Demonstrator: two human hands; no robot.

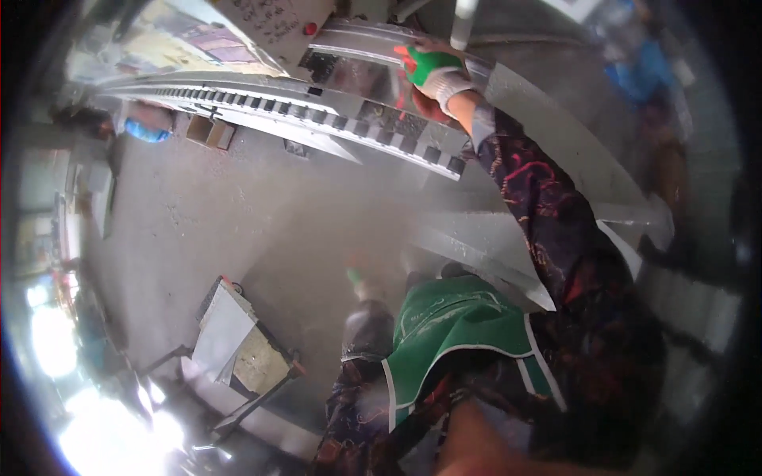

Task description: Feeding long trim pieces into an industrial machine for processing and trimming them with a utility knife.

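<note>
My right hand (432,67), in a green and white work glove, reaches out to the upper part of a long grey machine (357,36). Its fingers are apart, their reddish tips showing beside the machine's edge; no object can be made out in them. A red rounded part (429,105) sits just under the wrist. Low in front of me, my left hand (359,284) hangs near my body above the floor. That glove has a green patch, but haze and blur hide its fingers. A green apron (456,325) with white edging covers my lap.
A black-and-white toothed strip (317,115) runs along the machine. Large pale panels (548,119) lie right of it. A stand (254,345) with flat boards is at lower left. An open cardboard box (210,132) and a person in blue (148,127) are farther off.
</note>
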